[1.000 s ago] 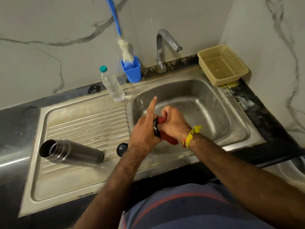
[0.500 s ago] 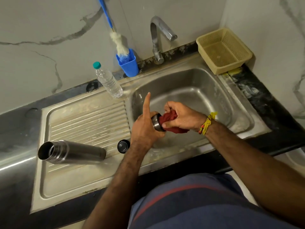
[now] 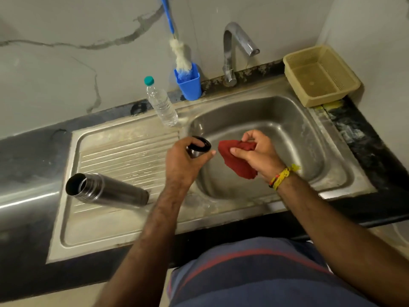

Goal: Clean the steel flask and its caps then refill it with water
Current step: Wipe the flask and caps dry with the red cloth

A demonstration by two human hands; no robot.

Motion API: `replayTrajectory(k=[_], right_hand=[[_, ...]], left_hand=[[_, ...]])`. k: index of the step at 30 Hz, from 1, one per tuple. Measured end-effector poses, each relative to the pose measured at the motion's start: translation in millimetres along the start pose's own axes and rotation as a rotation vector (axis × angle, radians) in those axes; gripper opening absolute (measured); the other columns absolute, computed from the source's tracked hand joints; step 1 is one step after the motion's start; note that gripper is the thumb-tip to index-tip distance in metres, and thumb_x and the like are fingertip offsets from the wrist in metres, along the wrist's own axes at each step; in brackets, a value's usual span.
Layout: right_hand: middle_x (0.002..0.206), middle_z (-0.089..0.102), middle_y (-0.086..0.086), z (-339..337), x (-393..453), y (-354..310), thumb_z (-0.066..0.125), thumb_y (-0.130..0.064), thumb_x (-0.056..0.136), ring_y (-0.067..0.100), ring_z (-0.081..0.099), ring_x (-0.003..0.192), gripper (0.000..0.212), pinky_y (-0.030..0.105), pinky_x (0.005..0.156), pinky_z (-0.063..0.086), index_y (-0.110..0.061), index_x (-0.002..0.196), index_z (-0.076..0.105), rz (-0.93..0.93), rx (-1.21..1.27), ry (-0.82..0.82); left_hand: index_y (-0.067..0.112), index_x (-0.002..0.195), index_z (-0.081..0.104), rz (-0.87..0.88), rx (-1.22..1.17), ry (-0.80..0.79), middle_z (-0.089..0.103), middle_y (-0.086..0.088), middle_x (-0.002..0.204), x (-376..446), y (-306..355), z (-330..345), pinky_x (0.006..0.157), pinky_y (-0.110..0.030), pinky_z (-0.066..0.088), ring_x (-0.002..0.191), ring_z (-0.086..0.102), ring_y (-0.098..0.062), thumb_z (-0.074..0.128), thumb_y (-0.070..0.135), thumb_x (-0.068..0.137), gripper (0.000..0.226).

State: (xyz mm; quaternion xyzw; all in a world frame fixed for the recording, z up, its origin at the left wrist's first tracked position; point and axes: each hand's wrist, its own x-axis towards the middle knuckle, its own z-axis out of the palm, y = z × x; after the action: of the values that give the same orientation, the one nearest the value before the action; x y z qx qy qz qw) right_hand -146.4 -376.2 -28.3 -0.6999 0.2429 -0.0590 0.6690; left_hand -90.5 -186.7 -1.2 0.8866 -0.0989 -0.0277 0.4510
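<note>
Apparently for wiping over the sink [image 3: 305, 138], the left hand [image 3: 181, 165] grips the cap [image 3: 198, 149], the right hand [image 3: 257, 155] bunches a red cloth [image 3: 238, 161].

Open steel flask [image 3: 106, 190] lies sideways on drainboard; cap [image 3: 198, 149] held over the sink.

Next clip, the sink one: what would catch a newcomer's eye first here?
The red cloth bunched in the right hand over the sink basin, beside the steel cap gripped by the left hand. Next, the open steel flask lying on its side on the draining board.
</note>
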Motion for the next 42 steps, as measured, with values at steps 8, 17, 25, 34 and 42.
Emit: replayTrajectory(k=[8, 17, 25, 34, 42], right_hand=[[0.084, 0.059, 0.002, 15.7, -8.2, -6.7, 0.082, -0.003, 0.076, 0.009, 0.056, 0.065, 0.036, 0.018, 0.053, 0.050, -0.015, 0.092, 0.053, 0.052, 0.065, 0.040], [0.091, 0.065, 0.010, 21.4, -25.3, 7.5, 0.082, -0.003, 0.076, 0.022, 0.066, 0.076, 0.034, 0.037, 0.068, 0.059, -0.018, 0.088, 0.054, 0.187, 0.210, 0.069], [0.096, 0.069, 0.007, 34.6, -33.6, 7.5, 0.081, -0.002, 0.078, 0.014, 0.069, 0.072, 0.037, 0.023, 0.055, 0.055, -0.011, 0.106, 0.058, 0.267, 0.284, 0.103], [0.091, 0.073, 0.004, 57.8, -32.6, 9.9, 0.077, -0.011, 0.082, 0.010, 0.069, 0.071, 0.020, 0.046, 0.087, 0.058, -0.012, 0.101, 0.069, 0.335, 0.419, 0.001], [0.129, 0.066, 0.014, 47.6, -40.3, 5.6, 0.067, -0.041, 0.085, 0.035, 0.063, 0.118, 0.051, 0.066, 0.099, 0.044, -0.016, 0.130, 0.064, 0.467, 0.786, -0.220]], left_hand=[[0.038, 0.078, 0.069, -0.046, -0.041, 0.095, 0.055, 0.009, 0.125, -12.2, -24.4, 1.2, 0.100, -0.015, 0.044, 0.113, 0.057, -0.010, 0.087, 0.021, 0.078, 0.025], [0.012, 0.093, 0.079, -0.319, -0.288, 0.158, 0.075, -0.004, 0.074, -28.9, -59.0, -7.3, 0.058, -0.029, 0.051, 0.047, 0.058, -0.007, 0.072, 0.022, 0.094, 0.012], [0.014, 0.091, 0.078, -0.307, -0.165, 0.237, 0.069, 0.011, 0.078, -29.4, -70.1, -31.2, 0.073, -0.011, 0.051, 0.070, 0.065, 0.004, 0.076, 0.012, 0.090, 0.003], [0.010, 0.097, 0.081, -0.297, 0.034, 0.267, 0.072, 0.004, 0.087, -15.0, -81.0, -39.0, 0.074, -0.010, 0.036, 0.080, 0.060, -0.007, 0.075, 0.017, 0.091, 0.011], [0.008, 0.094, 0.079, -0.275, 0.113, 0.233, 0.073, -0.007, 0.102, -8.8, -105.0, -33.7, 0.085, -0.014, 0.035, 0.099, 0.066, -0.023, 0.076, 0.013, 0.089, 0.008]])
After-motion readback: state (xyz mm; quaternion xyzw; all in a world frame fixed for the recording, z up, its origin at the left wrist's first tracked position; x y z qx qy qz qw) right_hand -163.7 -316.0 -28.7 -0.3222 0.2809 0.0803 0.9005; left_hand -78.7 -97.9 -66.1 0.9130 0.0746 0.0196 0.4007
